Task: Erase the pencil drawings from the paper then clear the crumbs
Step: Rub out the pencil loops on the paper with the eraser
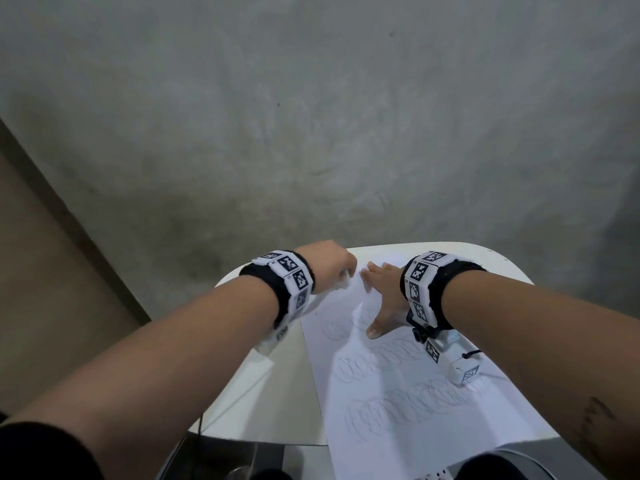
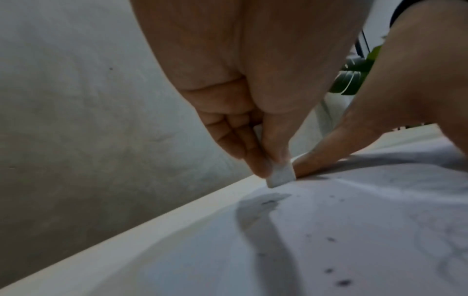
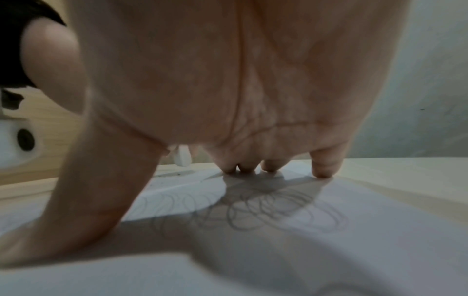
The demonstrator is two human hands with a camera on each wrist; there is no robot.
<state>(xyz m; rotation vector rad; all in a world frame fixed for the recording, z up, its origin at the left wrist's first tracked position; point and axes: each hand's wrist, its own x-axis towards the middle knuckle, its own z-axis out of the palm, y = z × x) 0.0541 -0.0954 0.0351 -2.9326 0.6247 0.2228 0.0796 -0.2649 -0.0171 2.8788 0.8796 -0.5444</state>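
A white sheet of paper (image 1: 398, 393) with rows of looping pencil scribbles (image 1: 408, 403) lies on a small white table (image 1: 263, 393). My left hand (image 1: 332, 268) pinches a white eraser (image 2: 281, 177) between thumb and fingers, its tip just above the paper's far left corner. Dark eraser crumbs (image 2: 341, 281) dot the paper near it. My right hand (image 1: 381, 292) lies flat with spread fingers (image 3: 324, 166) pressing the paper down, thumb stretched towards me. Scribbles (image 3: 266, 210) show under its palm.
The table's rounded far edge (image 1: 415, 244) lies just beyond both hands, with grey concrete floor (image 1: 311, 116) past it. A green plant (image 2: 354, 74) shows behind the right hand. A spiral-bound pad edge (image 1: 436, 474) sits at the paper's near end.
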